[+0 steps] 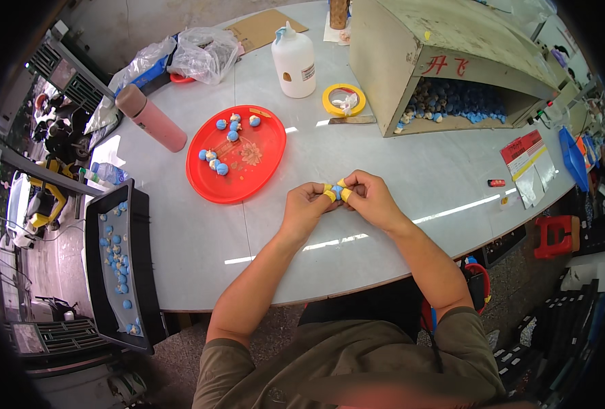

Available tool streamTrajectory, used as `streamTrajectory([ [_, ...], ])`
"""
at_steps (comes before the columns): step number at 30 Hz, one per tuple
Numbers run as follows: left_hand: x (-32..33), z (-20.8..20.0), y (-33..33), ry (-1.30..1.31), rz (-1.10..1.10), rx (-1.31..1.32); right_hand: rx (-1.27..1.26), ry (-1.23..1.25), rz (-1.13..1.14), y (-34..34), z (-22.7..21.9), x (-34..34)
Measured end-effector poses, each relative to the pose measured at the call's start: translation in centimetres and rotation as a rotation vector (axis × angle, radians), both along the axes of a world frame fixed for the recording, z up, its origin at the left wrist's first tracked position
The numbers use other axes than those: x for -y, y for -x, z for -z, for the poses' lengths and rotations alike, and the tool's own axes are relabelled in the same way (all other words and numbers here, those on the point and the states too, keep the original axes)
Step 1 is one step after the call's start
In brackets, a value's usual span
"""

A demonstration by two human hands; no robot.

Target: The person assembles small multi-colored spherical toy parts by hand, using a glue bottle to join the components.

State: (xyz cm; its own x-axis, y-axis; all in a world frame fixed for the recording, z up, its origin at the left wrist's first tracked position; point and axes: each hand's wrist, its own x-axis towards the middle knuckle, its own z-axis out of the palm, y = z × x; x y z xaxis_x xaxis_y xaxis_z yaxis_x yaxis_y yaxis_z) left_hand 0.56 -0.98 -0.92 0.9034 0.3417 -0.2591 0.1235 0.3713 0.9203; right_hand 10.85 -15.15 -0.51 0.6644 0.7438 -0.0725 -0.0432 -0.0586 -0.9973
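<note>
Over the middle of the table, my left hand (305, 207) and my right hand (372, 202) meet at their fingertips. Yellow tape wraps the thumbs and index fingers of both. Pinched between them is a small blue ball-like piece (338, 192), mostly covered by the fingers, so its details cannot be made out. To the left lies a round red plate (238, 190), on which several small blue-and-cream balls (221, 168) rest in two loose groups.
At the left edge, a black tray (148, 273) holds more blue balls. A pink flask (154, 123), a white bottle (294, 65) and a yellow tape roll (327, 102) stand or lie farther back. An open-fronted box (384, 75) at the back right contains many blue pieces. A red stool (554, 237) stands right.
</note>
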Motion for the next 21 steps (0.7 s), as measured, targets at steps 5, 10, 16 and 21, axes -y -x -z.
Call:
streamTrajectory([
  [5, -0.1, 0.2, 0.1, -0.009, 0.027, 0.027, 0.022, 0.004, -0.011, 0.0, 0.2, 0.0],
  [10, 0.3, 0.1, 0.1, -0.055, 0.003, 0.006, 0.061, 0.02, -0.018, 0.1, 0.8, 0.1],
  [16, 0.5, 0.2, 0.1, -0.073, -0.027, 0.003, 0.079, -0.007, -0.017, 0.2, 0.9, 0.0],
  [21, 0.5, 0.4, 0.1, -0.09, -0.032, 0.008, 0.111, -0.006, -0.017, 0.2, 1.0, 0.0],
])
